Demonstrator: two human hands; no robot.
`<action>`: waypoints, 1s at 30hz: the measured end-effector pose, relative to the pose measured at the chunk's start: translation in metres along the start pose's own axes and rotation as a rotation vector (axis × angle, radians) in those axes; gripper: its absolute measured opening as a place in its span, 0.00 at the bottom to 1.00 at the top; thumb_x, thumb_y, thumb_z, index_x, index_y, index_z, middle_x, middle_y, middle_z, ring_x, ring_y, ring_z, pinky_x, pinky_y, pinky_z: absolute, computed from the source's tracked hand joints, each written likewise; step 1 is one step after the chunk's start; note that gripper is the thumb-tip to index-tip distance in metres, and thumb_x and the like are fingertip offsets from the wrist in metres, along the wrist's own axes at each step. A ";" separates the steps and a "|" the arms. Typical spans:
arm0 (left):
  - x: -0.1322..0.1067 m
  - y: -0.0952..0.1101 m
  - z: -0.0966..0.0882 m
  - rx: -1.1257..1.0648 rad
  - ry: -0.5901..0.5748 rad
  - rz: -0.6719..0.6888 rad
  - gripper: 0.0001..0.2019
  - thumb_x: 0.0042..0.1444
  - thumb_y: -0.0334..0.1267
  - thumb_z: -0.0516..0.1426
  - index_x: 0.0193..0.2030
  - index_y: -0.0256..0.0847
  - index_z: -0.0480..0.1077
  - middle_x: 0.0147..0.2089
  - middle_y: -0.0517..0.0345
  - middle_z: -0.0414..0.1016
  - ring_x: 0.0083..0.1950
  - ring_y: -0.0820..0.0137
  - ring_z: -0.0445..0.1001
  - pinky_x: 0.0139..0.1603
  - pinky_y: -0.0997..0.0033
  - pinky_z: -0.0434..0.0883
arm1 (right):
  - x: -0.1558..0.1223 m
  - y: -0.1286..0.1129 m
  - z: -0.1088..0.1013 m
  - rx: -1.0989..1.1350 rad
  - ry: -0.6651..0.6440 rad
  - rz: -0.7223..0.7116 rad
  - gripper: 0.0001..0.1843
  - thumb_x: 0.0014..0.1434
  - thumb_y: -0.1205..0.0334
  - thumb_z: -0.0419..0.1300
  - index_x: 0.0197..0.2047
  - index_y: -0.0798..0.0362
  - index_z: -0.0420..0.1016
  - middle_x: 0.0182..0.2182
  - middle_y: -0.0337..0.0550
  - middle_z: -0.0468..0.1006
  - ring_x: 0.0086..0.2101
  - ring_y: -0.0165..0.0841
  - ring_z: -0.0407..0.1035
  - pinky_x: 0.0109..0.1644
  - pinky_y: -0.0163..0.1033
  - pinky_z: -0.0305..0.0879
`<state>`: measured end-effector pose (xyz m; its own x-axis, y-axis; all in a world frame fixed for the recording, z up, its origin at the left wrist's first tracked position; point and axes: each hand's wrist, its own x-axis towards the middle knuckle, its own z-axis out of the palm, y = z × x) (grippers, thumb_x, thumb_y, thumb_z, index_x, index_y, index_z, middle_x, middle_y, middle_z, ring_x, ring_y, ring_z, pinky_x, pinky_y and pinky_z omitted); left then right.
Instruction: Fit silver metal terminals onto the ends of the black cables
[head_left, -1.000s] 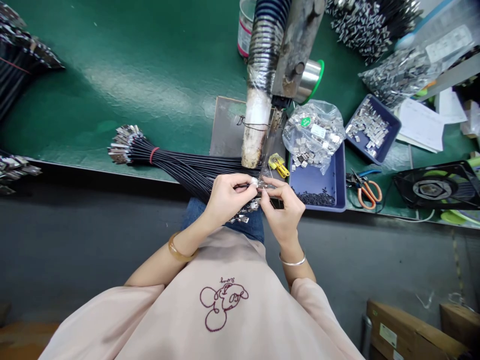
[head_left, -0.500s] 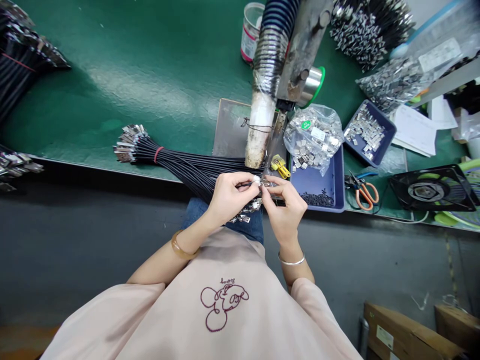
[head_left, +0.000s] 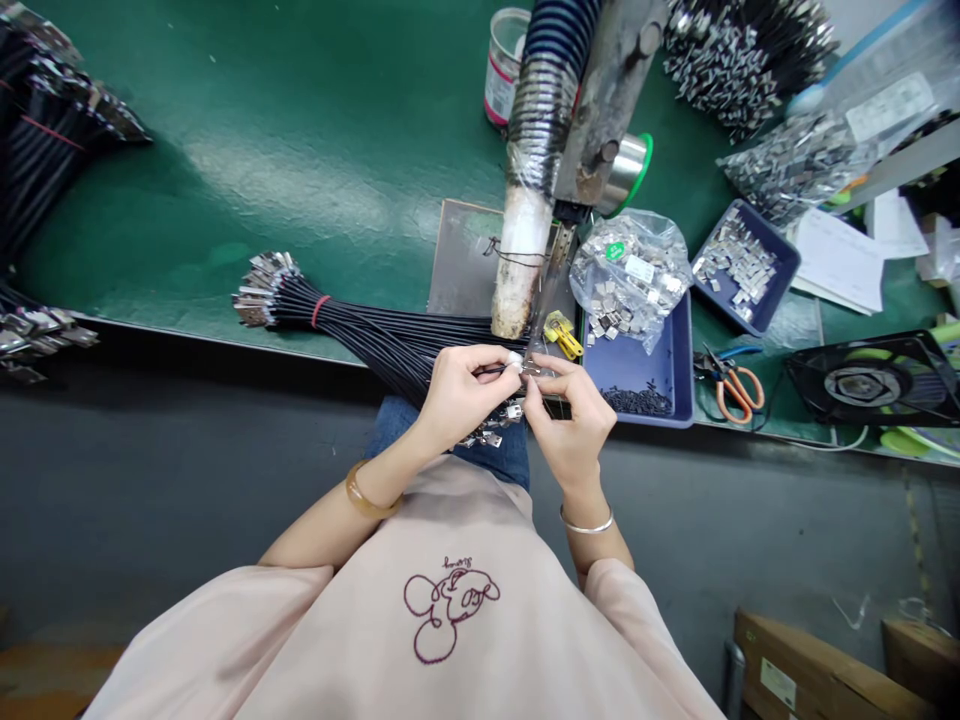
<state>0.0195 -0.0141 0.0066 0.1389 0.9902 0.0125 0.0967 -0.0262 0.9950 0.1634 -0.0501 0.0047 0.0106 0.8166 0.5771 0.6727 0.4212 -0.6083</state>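
Note:
My left hand [head_left: 469, 390] is closed in a pinch on a thin black cable, with something white on a fingertip. My right hand [head_left: 570, 405] faces it, thumb and fingers pinched together at the cable's end. Whatever sits between the right fingertips is too small to make out. Beneath both hands lies a bundle of black cables [head_left: 375, 330], tied with a red band. Metal connectors [head_left: 487, 438] at its near end hang over my lap, and more connectors cap its far left end. A white-wrapped nozzle [head_left: 517, 270] points down just beyond my fingertips.
Right of my hands stands a blue tray [head_left: 679, 375] with a bag of metal connector shells [head_left: 630, 270] and tiny black pieces. A yellow tool [head_left: 564, 335], orange-handled pliers [head_left: 739, 392], a smaller tray [head_left: 784, 265], a fan [head_left: 862, 385] and a solder spool [head_left: 628, 175] are nearby.
Both hands stay almost in place, with the right fingertips slightly shifted at the cable end. The whole view has moved a little.

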 end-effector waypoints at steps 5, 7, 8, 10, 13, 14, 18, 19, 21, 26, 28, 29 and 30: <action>0.000 -0.006 -0.002 0.055 -0.048 0.006 0.07 0.51 0.31 0.58 0.28 0.35 0.78 0.23 0.63 0.71 0.25 0.78 0.66 0.27 0.80 0.63 | -0.006 0.003 0.000 -0.051 -0.018 -0.055 0.07 0.62 0.70 0.60 0.35 0.48 0.71 0.43 0.45 0.84 0.43 0.34 0.80 0.45 0.41 0.77; 0.000 -0.009 -0.002 0.055 -0.055 0.001 0.06 0.51 0.31 0.58 0.28 0.35 0.77 0.23 0.62 0.71 0.25 0.77 0.68 0.27 0.79 0.64 | -0.008 0.003 0.001 -0.071 -0.010 -0.076 0.06 0.62 0.70 0.60 0.37 0.48 0.71 0.43 0.45 0.84 0.43 0.34 0.81 0.44 0.39 0.77; 0.000 -0.010 -0.003 0.046 -0.059 -0.002 0.06 0.52 0.32 0.59 0.28 0.35 0.77 0.23 0.62 0.72 0.26 0.76 0.69 0.28 0.79 0.65 | -0.009 0.002 0.002 -0.079 -0.003 -0.085 0.07 0.62 0.71 0.60 0.37 0.48 0.71 0.42 0.45 0.84 0.42 0.33 0.81 0.44 0.38 0.77; -0.001 -0.011 -0.003 0.010 -0.067 -0.002 0.05 0.52 0.33 0.59 0.29 0.35 0.75 0.25 0.60 0.74 0.27 0.75 0.72 0.29 0.79 0.68 | -0.011 0.001 0.004 -0.077 0.021 -0.075 0.07 0.62 0.71 0.61 0.37 0.48 0.71 0.41 0.44 0.85 0.41 0.33 0.81 0.43 0.37 0.77; -0.003 -0.010 -0.005 -0.070 -0.087 -0.005 0.04 0.53 0.34 0.60 0.33 0.35 0.74 0.29 0.58 0.78 0.30 0.73 0.76 0.33 0.78 0.72 | -0.012 0.001 0.006 0.078 0.033 0.136 0.05 0.62 0.68 0.62 0.35 0.49 0.71 0.40 0.42 0.83 0.38 0.32 0.81 0.40 0.36 0.79; -0.004 -0.008 -0.006 -0.093 -0.098 -0.009 0.04 0.53 0.34 0.60 0.34 0.35 0.74 0.31 0.58 0.78 0.32 0.72 0.77 0.33 0.78 0.73 | -0.012 0.001 0.006 0.176 0.014 0.247 0.05 0.62 0.66 0.62 0.34 0.50 0.71 0.39 0.42 0.83 0.36 0.31 0.81 0.40 0.36 0.79; -0.007 -0.006 -0.007 -0.111 -0.114 -0.023 0.05 0.54 0.34 0.60 0.34 0.35 0.74 0.32 0.56 0.79 0.32 0.73 0.77 0.32 0.80 0.71 | -0.011 0.001 0.003 0.423 -0.065 0.495 0.07 0.62 0.61 0.64 0.33 0.51 0.71 0.40 0.41 0.81 0.34 0.30 0.80 0.40 0.37 0.81; -0.007 -0.007 -0.006 -0.097 -0.107 -0.023 0.05 0.54 0.35 0.60 0.35 0.35 0.74 0.32 0.56 0.79 0.31 0.73 0.77 0.31 0.80 0.70 | -0.011 0.000 0.003 0.396 -0.058 0.472 0.06 0.61 0.61 0.64 0.33 0.51 0.72 0.40 0.41 0.81 0.35 0.30 0.80 0.41 0.38 0.81; -0.008 -0.009 -0.005 -0.067 -0.087 -0.022 0.05 0.55 0.34 0.59 0.35 0.35 0.74 0.31 0.57 0.79 0.30 0.74 0.76 0.29 0.80 0.68 | -0.011 -0.001 0.002 0.285 -0.025 0.372 0.05 0.61 0.63 0.64 0.33 0.51 0.75 0.40 0.41 0.81 0.39 0.31 0.80 0.42 0.38 0.80; -0.009 -0.011 -0.002 -0.063 -0.058 0.005 0.04 0.55 0.34 0.59 0.35 0.36 0.75 0.31 0.58 0.78 0.31 0.75 0.75 0.30 0.81 0.69 | -0.011 -0.001 0.004 0.248 -0.034 0.352 0.05 0.62 0.62 0.63 0.34 0.51 0.75 0.39 0.43 0.82 0.38 0.31 0.79 0.41 0.38 0.80; -0.010 -0.010 -0.001 -0.046 -0.033 0.021 0.04 0.55 0.33 0.59 0.34 0.35 0.75 0.31 0.58 0.78 0.32 0.75 0.75 0.31 0.81 0.71 | -0.009 0.000 0.004 0.259 -0.049 0.383 0.06 0.62 0.61 0.64 0.34 0.51 0.75 0.39 0.43 0.82 0.38 0.31 0.79 0.41 0.38 0.80; -0.010 -0.010 0.000 -0.034 -0.018 0.029 0.04 0.55 0.32 0.59 0.34 0.35 0.75 0.31 0.58 0.78 0.32 0.74 0.75 0.32 0.81 0.71 | -0.009 0.001 0.004 0.252 -0.051 0.379 0.06 0.62 0.60 0.64 0.33 0.51 0.75 0.39 0.42 0.82 0.38 0.31 0.79 0.41 0.38 0.80; -0.010 -0.009 0.001 -0.021 -0.003 0.037 0.04 0.54 0.32 0.58 0.33 0.35 0.75 0.32 0.58 0.78 0.33 0.74 0.75 0.33 0.80 0.72 | -0.008 0.002 0.005 0.240 -0.050 0.368 0.06 0.62 0.60 0.64 0.33 0.51 0.75 0.38 0.42 0.82 0.38 0.31 0.78 0.41 0.37 0.80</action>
<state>0.0181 -0.0238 -0.0030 0.1445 0.9883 0.0492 0.0705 -0.0599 0.9957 0.1611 -0.0538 -0.0033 0.1774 0.9451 0.2744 0.4395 0.1734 -0.8814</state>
